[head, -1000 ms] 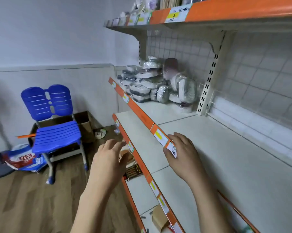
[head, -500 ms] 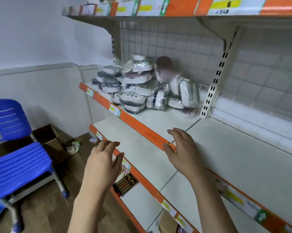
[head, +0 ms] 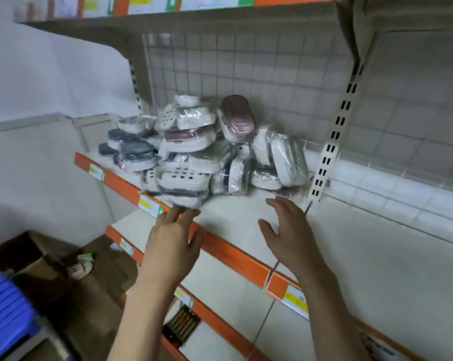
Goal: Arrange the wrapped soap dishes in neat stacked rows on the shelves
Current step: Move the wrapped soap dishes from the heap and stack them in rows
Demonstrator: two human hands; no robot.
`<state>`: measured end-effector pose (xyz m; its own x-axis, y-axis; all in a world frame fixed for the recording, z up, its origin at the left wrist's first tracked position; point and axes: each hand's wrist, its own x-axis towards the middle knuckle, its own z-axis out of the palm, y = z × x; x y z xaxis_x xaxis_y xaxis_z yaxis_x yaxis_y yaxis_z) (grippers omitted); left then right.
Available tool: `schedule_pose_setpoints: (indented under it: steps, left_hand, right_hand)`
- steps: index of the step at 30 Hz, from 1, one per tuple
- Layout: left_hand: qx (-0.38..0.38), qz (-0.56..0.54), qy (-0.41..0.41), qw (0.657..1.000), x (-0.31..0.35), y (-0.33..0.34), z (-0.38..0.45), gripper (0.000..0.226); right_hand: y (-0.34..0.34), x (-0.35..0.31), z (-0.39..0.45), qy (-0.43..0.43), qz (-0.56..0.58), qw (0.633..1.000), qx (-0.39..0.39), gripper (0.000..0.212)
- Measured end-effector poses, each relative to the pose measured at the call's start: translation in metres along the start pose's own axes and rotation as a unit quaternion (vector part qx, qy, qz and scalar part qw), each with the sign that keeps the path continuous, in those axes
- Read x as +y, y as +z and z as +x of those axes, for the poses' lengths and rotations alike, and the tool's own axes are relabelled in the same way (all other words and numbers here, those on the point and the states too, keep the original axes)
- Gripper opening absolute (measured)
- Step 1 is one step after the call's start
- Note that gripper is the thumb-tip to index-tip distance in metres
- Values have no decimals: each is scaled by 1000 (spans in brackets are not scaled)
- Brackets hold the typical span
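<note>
Clear film wraps the soap dishes [head: 202, 149], heaped unsorted at 12 o'clock on the shelf [head: 236, 217]. Left hand [head: 172, 243] and right hand [head: 289, 235] hover spread and empty at 6 o'clock, probably positioned to draw pieces from the heap.

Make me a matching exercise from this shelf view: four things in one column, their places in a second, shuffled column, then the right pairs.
Things
1. heap of plastic-wrapped soap dishes
2. blue slatted plastic chair
3. left hand
4. right hand

Places
A. over the bare white shelf board, fingers spread
B. bottom left, on the floor side
C. at the back of the shelf, against the wire grid
D. at the shelf's orange front strip, near the heap

Pairs: 1-C, 2-B, 3-D, 4-A
</note>
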<state>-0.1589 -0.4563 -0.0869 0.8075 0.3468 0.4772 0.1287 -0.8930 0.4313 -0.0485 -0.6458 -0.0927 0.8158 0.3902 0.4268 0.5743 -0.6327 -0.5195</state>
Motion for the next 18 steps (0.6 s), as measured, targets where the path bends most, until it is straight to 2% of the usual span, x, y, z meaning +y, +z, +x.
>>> schedule_pose_setpoints:
  steps: [2,7,10,14,18]
  left_hand:
    - [0,0,26,1000,1,1,31,41]
    - [10,-2,114,993,23,12,104,37]
    - [-10,8,172,985,40,29,137,42]
    - [-52,64,211,974,64,54,170,58]
    - [-86,100,223,966,76,75,197,68]
  right_hand:
    - [1,6,20,9,-5,1000,13,44]
    - [1,30,71,14,0,996,88,48]
    - [0,48,98,43,-36,995,79,68]
    - [6,76,124,73,-76,994,42,107]
    - [12,94,133,71,-84,993,37,124]
